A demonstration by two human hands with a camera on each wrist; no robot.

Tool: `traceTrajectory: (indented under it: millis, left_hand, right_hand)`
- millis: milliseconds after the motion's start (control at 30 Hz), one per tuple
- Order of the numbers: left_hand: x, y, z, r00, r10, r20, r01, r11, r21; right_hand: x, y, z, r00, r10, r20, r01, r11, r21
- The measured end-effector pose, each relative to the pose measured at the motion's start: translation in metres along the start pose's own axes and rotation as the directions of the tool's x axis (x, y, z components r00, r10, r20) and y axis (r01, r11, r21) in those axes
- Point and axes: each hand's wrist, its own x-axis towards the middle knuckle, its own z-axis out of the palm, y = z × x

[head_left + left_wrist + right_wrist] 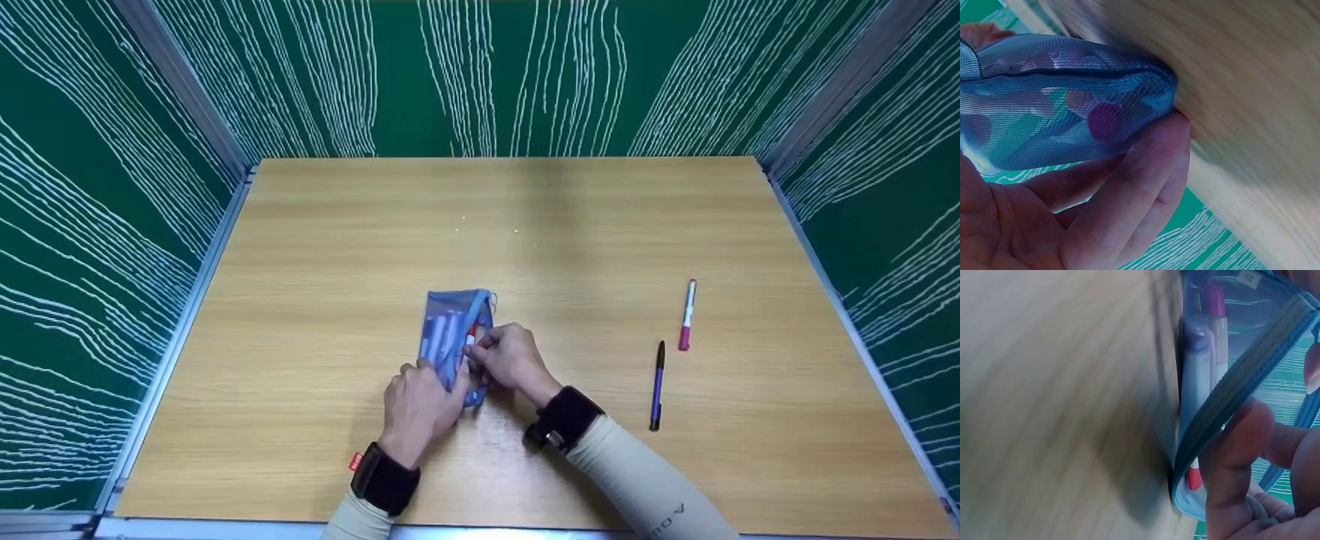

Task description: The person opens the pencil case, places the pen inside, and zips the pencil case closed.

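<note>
A blue mesh pencil case lies mid-table, unzipped along its slanting zipper. Several markers show through its mesh, one with a red end near the opening. My left hand grips the near end of the case, its fingers along the underside in the left wrist view. With bent fingers, my right hand pinches the case at the zipper edge, beside the red-and-white marker. The right fingertips are partly hidden in the head view.
Right of the hands lie a blue pen with black ends and a white marker with a magenta cap. Small white specks dot the wooden table. Green walls with white lines stand at the back and sides.
</note>
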Motion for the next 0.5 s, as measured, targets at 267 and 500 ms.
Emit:
traceTrajectory:
  millis: [267, 500]
  left_hand:
    - [0.000, -0.001, 0.000, 1.000, 0.009, 0.000, -0.009, 1.000, 0.003]
    - [0.000, -0.001, 0.000, 1.000, 0.017, 0.002, -0.017, 1.000, 0.006]
  right_hand:
    - [-0.003, 0.005, -0.010, 0.998, -0.063, -0.030, 0.062, 0.997, -0.038]
    - [-0.005, 0.008, -0.021, 0.985, -0.147, -0.096, 0.135, 0.984, -0.113]
